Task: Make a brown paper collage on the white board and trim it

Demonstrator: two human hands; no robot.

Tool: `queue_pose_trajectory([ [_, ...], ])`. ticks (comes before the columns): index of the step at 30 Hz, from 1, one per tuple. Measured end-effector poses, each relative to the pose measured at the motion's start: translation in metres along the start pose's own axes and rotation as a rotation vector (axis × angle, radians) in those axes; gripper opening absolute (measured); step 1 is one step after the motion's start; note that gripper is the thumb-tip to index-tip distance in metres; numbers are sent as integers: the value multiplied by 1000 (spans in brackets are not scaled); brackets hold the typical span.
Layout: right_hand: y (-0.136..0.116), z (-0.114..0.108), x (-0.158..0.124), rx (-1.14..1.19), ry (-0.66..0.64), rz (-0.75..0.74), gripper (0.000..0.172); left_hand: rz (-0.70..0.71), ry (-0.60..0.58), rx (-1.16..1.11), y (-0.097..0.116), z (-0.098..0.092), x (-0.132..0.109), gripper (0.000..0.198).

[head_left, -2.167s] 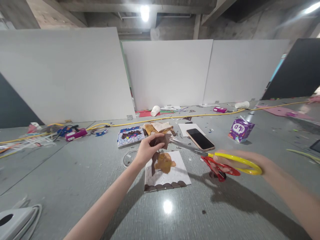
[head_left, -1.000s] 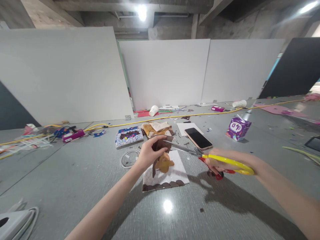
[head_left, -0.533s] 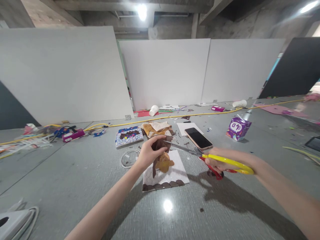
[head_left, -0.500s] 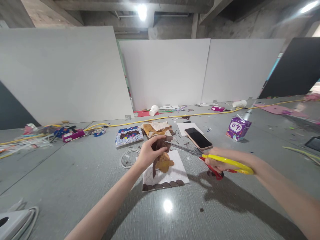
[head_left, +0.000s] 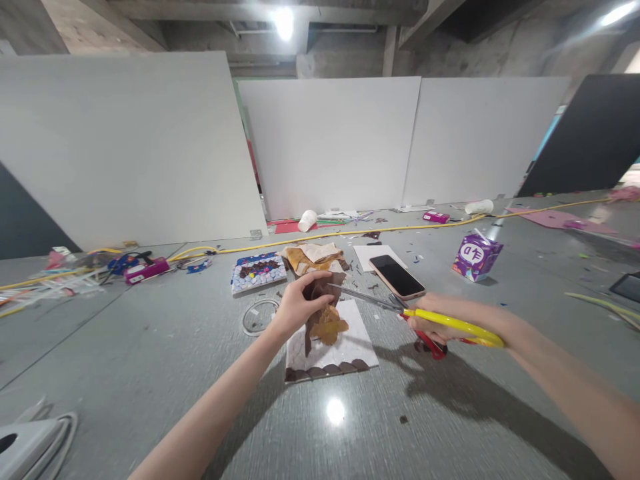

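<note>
My left hand (head_left: 296, 308) pinches a dark brown leaf piece (head_left: 324, 291) and holds it above a white card (head_left: 350, 337). An orange-brown leaf (head_left: 330, 327) and a row of brown scallops lie on that card. My right hand (head_left: 440, 320) grips scissors with yellow and red handles (head_left: 453, 325). Their metal blades (head_left: 363, 297) reach left into the brown piece. Both hands hover just above the grey floor.
A phone (head_left: 397, 276) lies on white paper behind the scissors. A purple carton (head_left: 475, 257) stands to the right. A blue mosaic card (head_left: 257, 271), a pile of dry leaves (head_left: 313, 257), a tape ring (head_left: 255, 313) and a yellow cable (head_left: 350, 234) lie nearby. White boards stand behind.
The scissor blades have closed further into the brown piece and my right hand has shifted slightly left. My left hand has kept its grip on the piece.
</note>
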State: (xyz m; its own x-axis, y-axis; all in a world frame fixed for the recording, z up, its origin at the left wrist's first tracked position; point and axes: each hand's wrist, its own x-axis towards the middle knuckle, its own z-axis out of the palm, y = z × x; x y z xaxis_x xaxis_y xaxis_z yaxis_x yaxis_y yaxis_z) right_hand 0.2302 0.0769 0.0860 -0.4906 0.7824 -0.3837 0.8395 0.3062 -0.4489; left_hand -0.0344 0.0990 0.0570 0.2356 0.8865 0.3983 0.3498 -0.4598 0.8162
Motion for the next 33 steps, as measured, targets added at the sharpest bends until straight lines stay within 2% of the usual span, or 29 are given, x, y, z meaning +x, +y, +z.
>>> queue_pose_trajectory([
  [6,2,-1,-1,55,-4,-64,37,-25,22,-37,-6,-1,0,35],
  [10,-2,-9,-13,177,11,-163,26,-87,53,-110,-11,-3,3,38],
  [12,-1,-12,-18,271,-5,-199,25,-86,43,-108,-12,-5,3,38],
  [14,5,-14,-21,379,0,-215,29,-61,-37,-76,-11,-5,3,36],
  [17,16,-13,-18,480,57,-205,33,-17,-277,-23,-8,-1,0,34],
  [19,21,-12,-15,470,93,-191,40,0,-422,3,-5,4,-3,33],
  [22,19,-12,-13,410,101,-163,48,27,-550,47,-3,13,-9,33],
  [27,6,-12,-15,388,93,-150,44,95,-675,99,0,26,-17,40],
  [33,-10,-13,-18,433,106,-92,34,69,-688,100,6,36,-25,42],
])
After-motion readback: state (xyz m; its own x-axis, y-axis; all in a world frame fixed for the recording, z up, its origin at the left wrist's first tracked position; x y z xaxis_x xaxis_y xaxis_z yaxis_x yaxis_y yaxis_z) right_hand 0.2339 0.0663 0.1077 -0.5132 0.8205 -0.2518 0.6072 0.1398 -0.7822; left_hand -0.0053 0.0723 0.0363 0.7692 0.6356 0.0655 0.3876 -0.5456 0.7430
